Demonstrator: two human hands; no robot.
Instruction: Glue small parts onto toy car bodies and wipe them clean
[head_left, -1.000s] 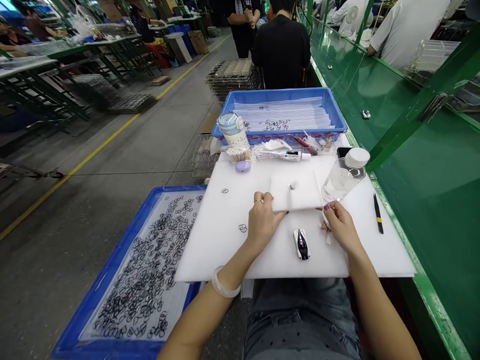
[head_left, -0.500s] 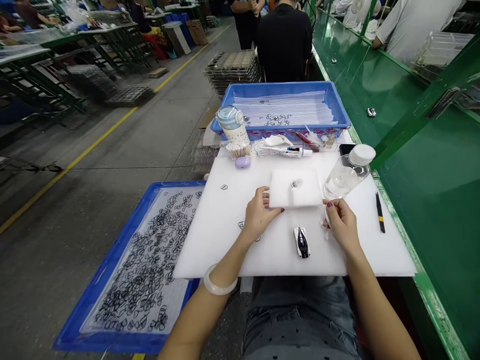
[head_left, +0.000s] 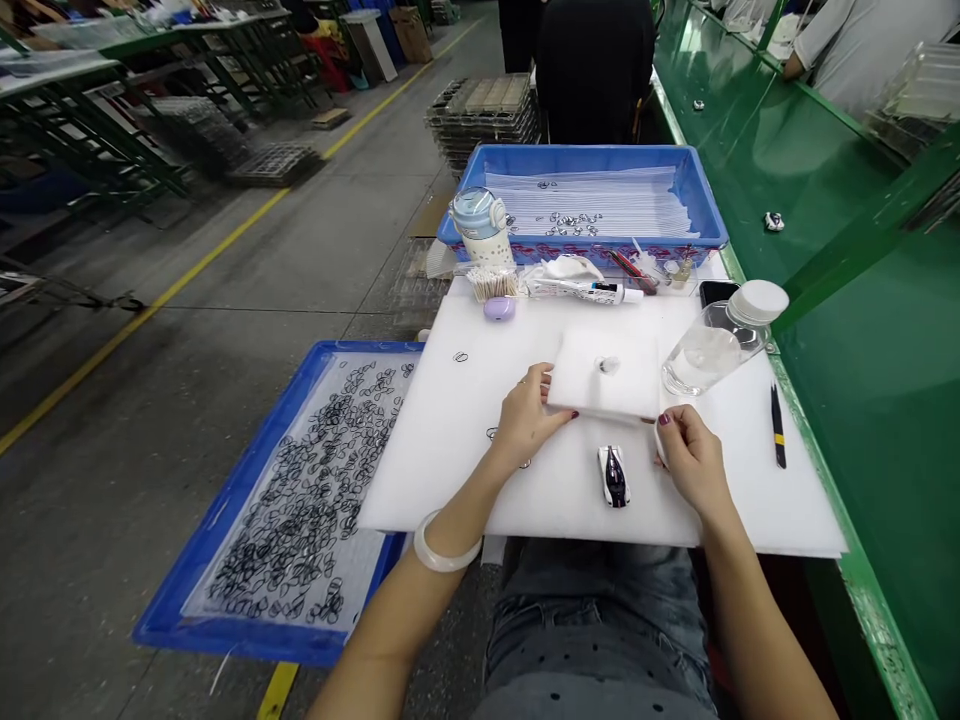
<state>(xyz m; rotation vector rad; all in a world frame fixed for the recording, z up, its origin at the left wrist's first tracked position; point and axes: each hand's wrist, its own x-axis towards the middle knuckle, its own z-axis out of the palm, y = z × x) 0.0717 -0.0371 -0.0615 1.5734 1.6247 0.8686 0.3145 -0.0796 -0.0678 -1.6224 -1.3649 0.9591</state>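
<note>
My left hand (head_left: 528,418) grips the left edge of a square white foam pad (head_left: 627,385), thumb along its near side. A small greyish smudge or hollow (head_left: 607,366) marks the middle of the pad. My right hand (head_left: 691,455) is closed in a pinch beside the pad's near right corner. Something small and whitish shows at its fingertips, too little to name. Between the hands, nearer to me, a small black-and-white toy car body (head_left: 614,477) lies on the white work surface (head_left: 559,505). Thin dark rings (head_left: 492,433) lie by my left wrist, partly hidden.
A clear bottle (head_left: 709,350) and black tweezers (head_left: 778,427) are at right. Behind stand a blue-lidded cup (head_left: 481,228), cotton swabs (head_left: 491,284), a tube (head_left: 600,291) and a blue bin (head_left: 585,155). A blue tray (head_left: 225,500) of dark rings sits low left. A green conveyor (head_left: 885,400) runs alongside.
The camera view has shifted, so the whole scene sits a little further right and higher. My left hand keeps hold of the foam pad; my right hand stays pinched near its corner.
</note>
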